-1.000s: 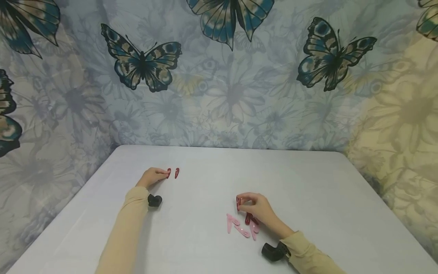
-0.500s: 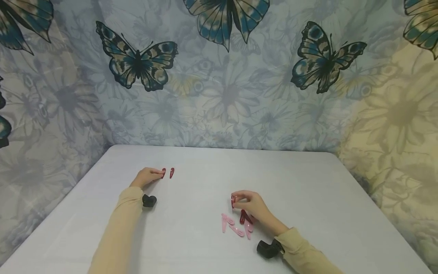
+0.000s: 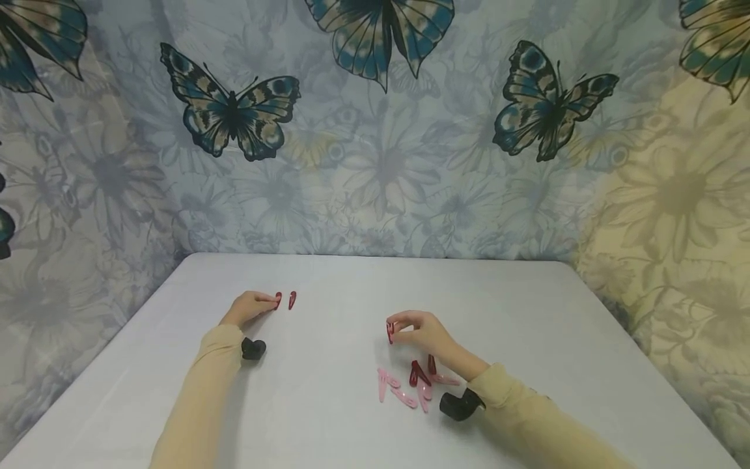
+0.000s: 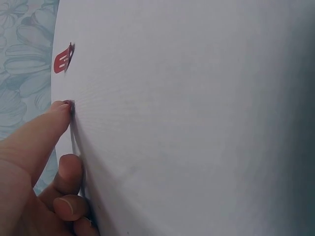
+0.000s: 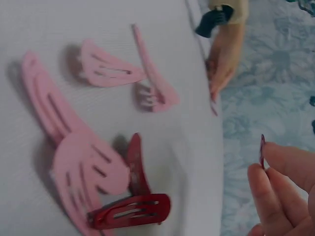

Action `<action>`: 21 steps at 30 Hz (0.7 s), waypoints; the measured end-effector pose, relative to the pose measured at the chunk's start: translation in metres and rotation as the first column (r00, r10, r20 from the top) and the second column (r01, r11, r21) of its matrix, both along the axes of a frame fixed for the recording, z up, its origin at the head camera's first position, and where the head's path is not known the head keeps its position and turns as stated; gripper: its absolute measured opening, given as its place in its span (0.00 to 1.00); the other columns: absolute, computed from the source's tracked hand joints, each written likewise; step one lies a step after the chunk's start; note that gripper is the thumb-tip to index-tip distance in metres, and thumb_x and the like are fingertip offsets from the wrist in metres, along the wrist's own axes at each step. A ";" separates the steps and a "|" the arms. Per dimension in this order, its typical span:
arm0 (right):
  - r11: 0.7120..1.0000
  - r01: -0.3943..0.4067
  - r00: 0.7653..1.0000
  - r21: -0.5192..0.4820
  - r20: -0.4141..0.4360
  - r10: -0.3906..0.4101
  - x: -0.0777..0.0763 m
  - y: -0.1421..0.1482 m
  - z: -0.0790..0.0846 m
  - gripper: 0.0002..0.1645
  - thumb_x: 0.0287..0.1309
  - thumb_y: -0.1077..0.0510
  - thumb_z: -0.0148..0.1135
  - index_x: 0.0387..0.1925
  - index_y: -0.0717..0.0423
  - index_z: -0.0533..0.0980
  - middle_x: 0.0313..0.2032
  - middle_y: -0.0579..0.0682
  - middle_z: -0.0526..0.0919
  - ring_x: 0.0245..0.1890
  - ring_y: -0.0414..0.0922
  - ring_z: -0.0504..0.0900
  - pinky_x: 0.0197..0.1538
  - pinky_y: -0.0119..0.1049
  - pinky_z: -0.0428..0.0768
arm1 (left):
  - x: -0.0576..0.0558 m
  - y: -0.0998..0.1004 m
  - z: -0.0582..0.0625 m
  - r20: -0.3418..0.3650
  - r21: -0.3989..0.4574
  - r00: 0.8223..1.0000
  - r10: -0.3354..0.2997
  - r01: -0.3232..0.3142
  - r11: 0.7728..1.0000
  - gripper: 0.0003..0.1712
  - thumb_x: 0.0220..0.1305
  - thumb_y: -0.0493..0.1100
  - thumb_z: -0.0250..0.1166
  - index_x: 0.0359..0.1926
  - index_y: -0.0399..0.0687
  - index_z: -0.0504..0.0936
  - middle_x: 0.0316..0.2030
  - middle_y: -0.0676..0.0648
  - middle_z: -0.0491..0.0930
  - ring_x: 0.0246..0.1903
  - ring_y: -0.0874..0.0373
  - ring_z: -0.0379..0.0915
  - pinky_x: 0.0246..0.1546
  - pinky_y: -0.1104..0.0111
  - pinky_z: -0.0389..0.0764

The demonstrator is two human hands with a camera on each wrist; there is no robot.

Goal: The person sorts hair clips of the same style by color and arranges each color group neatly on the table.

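Observation:
At the far left of the table, my left hand (image 3: 249,307) pinches a red snap hair clip (image 3: 278,299) at its fingertips; the left wrist view shows only a sliver of it past the fingertip. Just right of it lies a second red hair clip (image 3: 292,300). My right hand (image 3: 423,331) holds another red hair clip (image 3: 389,331) upright between thumb and fingers, raised over the table. Below that hand, several pink hair clips (image 3: 404,398) and dark red hair clips (image 3: 413,374) lie in a loose, partly overlapping group.
A white table (image 3: 328,417) stretches out beneath both hands. Behind it hangs a floral backdrop with butterflies (image 3: 232,114). Black wrist devices are strapped at the left wrist (image 3: 254,349) and the right wrist (image 3: 459,405).
My right hand has risen away from the loose group with its red clip, uncovering another red clip and a pink one. The left hand stays at its clip while the head view shifts slightly.

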State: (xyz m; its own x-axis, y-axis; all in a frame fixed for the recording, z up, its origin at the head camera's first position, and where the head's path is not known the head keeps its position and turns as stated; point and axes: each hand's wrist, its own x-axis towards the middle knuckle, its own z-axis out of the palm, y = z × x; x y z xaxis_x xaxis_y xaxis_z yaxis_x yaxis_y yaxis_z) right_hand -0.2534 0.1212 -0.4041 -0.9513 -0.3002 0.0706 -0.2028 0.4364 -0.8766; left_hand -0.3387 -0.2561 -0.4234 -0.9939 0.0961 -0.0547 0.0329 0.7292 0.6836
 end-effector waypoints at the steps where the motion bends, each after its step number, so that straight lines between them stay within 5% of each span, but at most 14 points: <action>1: 1.000 -0.010 1.000 -0.004 0.001 0.010 -0.002 0.000 0.000 0.17 0.45 0.62 0.66 0.41 0.58 0.79 0.28 0.46 0.80 0.29 0.45 0.69 0.28 0.35 0.63 | -0.001 0.000 0.001 -0.014 -0.007 1.000 -0.009 0.009 1.000 0.17 0.57 0.43 0.61 0.43 0.34 0.80 0.46 0.34 0.75 0.35 0.49 0.70 0.35 0.63 0.70; 8: 0.999 -0.046 0.998 0.009 0.031 0.046 -0.009 -0.004 0.005 0.17 0.44 0.65 0.66 0.41 0.63 0.79 0.28 0.50 0.80 0.36 0.45 0.74 0.36 0.37 0.69 | -0.001 0.003 0.003 -0.023 -0.015 1.000 -0.015 0.014 1.000 0.16 0.57 0.42 0.61 0.42 0.34 0.80 0.45 0.33 0.75 0.35 0.49 0.70 0.35 0.62 0.70; 14: 0.999 -0.033 0.999 -0.026 0.024 0.033 -0.014 -0.015 0.000 0.15 0.43 0.67 0.65 0.38 0.61 0.80 0.27 0.49 0.80 0.36 0.44 0.75 0.41 0.43 0.68 | 0.004 0.000 -0.001 -0.020 -0.035 1.000 -0.009 0.008 0.999 0.16 0.57 0.42 0.61 0.42 0.34 0.81 0.47 0.32 0.73 0.46 0.39 0.67 0.46 0.53 0.66; 21: 0.998 0.031 0.998 -0.050 0.063 -0.028 -0.021 -0.025 0.003 0.14 0.44 0.69 0.62 0.37 0.63 0.79 0.25 0.48 0.79 0.31 0.43 0.74 0.37 0.38 0.71 | 0.000 0.002 -0.001 0.002 -0.031 1.000 0.011 -0.011 0.999 0.17 0.58 0.44 0.61 0.42 0.34 0.80 0.47 0.33 0.74 0.45 0.41 0.68 0.44 0.56 0.68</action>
State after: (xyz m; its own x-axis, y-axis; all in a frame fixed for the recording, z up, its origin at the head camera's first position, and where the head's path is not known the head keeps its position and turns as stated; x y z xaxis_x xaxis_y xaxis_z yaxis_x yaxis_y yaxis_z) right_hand -0.2749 0.0966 -0.4007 -0.9627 -0.2692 0.0258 -0.1351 0.3961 -0.9082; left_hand -0.3383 -0.2542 -0.4247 -0.9948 0.0834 -0.0592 0.0236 0.7502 0.6608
